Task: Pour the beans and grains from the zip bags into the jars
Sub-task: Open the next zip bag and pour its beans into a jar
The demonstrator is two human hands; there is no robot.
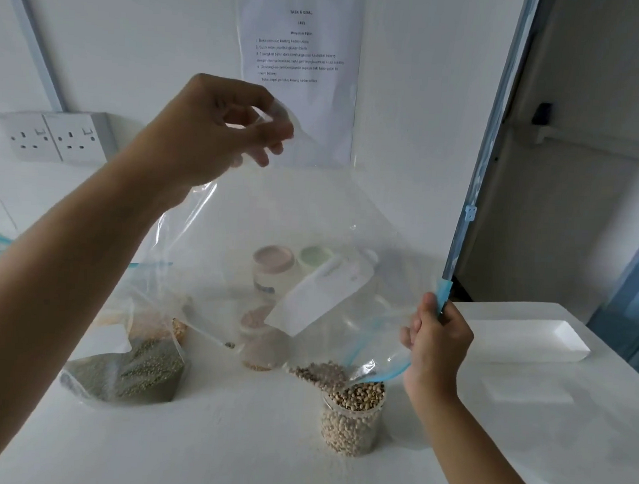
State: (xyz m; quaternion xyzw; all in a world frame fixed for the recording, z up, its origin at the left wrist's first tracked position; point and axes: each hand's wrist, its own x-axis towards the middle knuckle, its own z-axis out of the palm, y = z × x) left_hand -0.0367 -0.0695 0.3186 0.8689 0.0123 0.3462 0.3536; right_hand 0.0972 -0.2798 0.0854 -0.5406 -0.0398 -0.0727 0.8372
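The clear zip bag point(275, 210) hangs between my hands, mouth tipped over the bean-filled jar point(351, 425) on the table point(226, 440). My left hand point(212, 132) pinches its raised corner; my right hand point(437, 340) grips the blue zip edge just above the jar.

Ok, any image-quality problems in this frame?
Head view: soft even light, no hard shadows; the clear zip bag hazes the lidded jars behind it; the wall notice is too blurred to read; wide-angle distortion slants the door frame.

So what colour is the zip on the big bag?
Light blue; the zip on the clear bag shows best in the head view, near the right hand.
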